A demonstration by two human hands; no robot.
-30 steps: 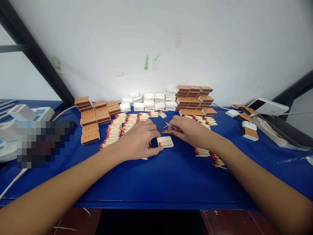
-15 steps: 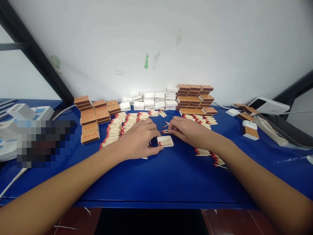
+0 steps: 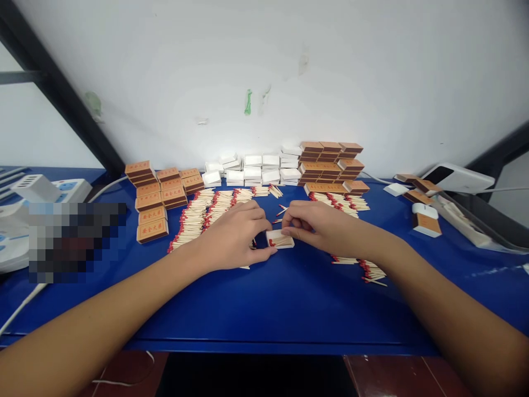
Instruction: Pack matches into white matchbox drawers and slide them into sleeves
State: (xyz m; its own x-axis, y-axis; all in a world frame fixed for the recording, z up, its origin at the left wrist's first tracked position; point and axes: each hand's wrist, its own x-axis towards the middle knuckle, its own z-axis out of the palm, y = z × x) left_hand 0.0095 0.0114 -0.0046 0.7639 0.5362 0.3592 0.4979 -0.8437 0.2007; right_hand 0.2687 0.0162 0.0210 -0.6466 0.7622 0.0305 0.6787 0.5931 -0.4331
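A small white matchbox tray [image 3: 285, 246] with red-headed matches in it lies in the middle of the blue desk. My left hand [image 3: 239, 234] holds the tray's left end, thumb at the near corner and fingers at the far one. Over the tray's right part is my right hand [image 3: 308, 223], its thumb and fingers pinched on matches whose ends are partly hidden. Just beyond, a few loose matches [image 3: 281, 212] lie on the desk. Rows of matches [image 3: 192, 220] spread left of the tray, partly under my left hand. More matches [image 3: 343, 204] lie by my right forearm.
White trays [image 3: 253, 170] are stacked along the wall. Orange-brown matchbox sleeves stand in stacks at left [image 3: 151, 214] and right of them [image 3: 320, 168]. A power strip [image 3: 70, 193] is at far left. A white device [image 3: 458, 177] and a white earbud case [image 3: 424, 210] are at right.
My right hand has moved from the loose matches toward me, over the tray, with matches pinched in its fingers. My left hand has stayed at the tray.
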